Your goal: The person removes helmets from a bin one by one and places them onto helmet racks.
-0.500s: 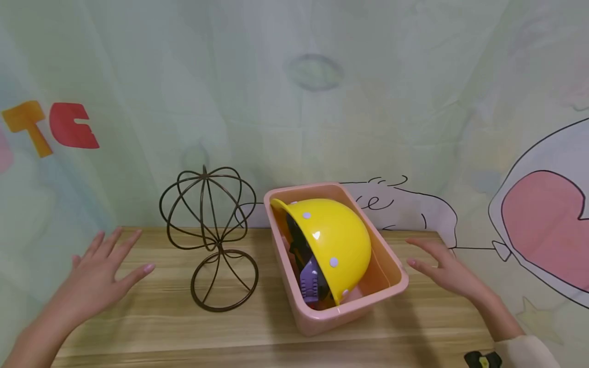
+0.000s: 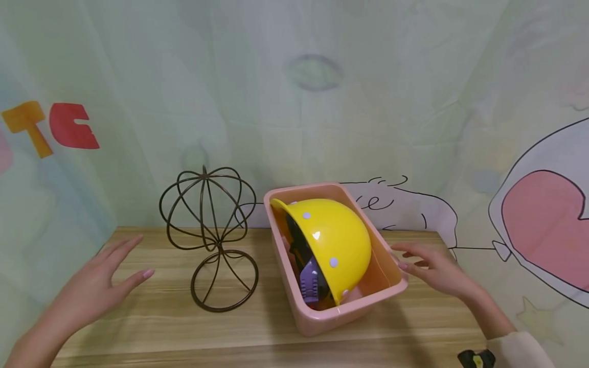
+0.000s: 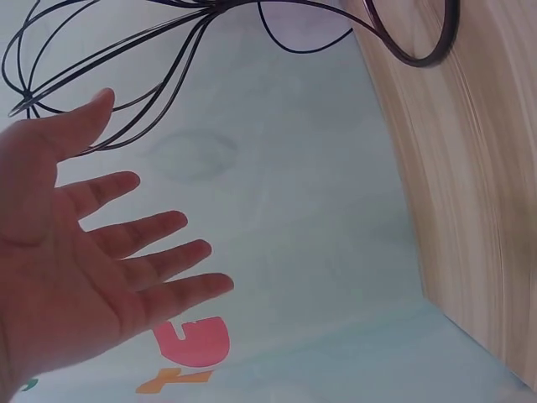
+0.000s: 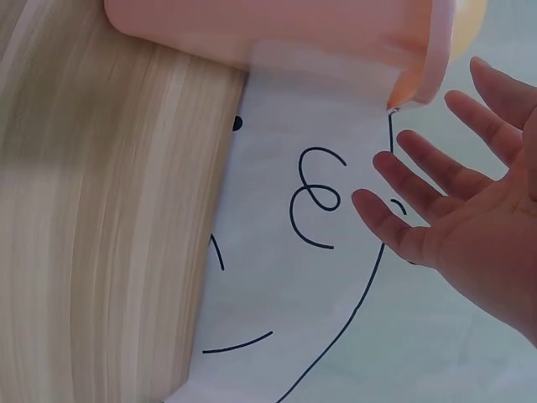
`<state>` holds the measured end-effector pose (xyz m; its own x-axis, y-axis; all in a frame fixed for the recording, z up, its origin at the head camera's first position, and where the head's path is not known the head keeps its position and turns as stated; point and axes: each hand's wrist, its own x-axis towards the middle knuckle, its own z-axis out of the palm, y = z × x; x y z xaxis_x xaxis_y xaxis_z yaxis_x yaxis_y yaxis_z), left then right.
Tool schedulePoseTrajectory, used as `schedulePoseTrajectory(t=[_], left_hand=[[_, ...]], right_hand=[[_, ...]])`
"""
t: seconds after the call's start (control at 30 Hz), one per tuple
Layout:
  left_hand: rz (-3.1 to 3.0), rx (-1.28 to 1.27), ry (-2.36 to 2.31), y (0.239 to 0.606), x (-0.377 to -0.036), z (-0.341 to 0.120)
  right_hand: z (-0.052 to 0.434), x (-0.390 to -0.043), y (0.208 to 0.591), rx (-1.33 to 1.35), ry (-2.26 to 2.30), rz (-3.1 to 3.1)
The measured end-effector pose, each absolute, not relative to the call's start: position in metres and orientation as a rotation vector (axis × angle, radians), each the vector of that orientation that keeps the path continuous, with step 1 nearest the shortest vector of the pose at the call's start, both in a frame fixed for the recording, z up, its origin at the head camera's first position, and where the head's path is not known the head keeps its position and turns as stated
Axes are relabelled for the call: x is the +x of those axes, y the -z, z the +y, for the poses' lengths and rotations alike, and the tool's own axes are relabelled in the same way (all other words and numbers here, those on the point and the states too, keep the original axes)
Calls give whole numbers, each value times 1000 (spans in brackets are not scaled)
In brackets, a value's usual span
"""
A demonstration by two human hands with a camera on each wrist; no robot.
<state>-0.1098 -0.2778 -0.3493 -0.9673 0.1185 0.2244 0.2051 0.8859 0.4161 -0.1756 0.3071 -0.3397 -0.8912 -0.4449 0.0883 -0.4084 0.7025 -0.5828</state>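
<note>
A yellow toy helmet with pale round studs lies tipped on its side inside a pink plastic bin. Its purple ridged strap piece shows at the open side, and the lower part is hidden in the bin. Left of the bin stands a dark wire stand, a round cage on a ring base. My left hand hovers left of the stand, fingers extended and holding nothing. At the bin's right rim is my right hand, fingers loosely spread, with the fingertips close to the rim.
Everything stands on a wood-grain table. A pale printed cloth hangs right behind the table's back edge, with cartoon drawings and coloured letters. A dark bow shows by the right sleeve.
My right hand has moved left, nearer the bin's rim. The left hand has turned, and its fingers sit closer together. Bin, helmet and wire stand have stayed in place.
</note>
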Motion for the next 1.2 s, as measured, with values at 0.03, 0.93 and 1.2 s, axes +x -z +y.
schedulePoseTrajectory(t=[0.03,0.93,1.2], left_hand=[[-2860,-250,659,349,-109,-277],[-2855,-386,1129,344,-98,-244],[-2828,-472,1256,344,-98,-228]], right_hand=[[307,-176,340,-705,948,2841],[305,-180,349,-692,1041,2692],[305,-181,352,-684,1056,2676]])
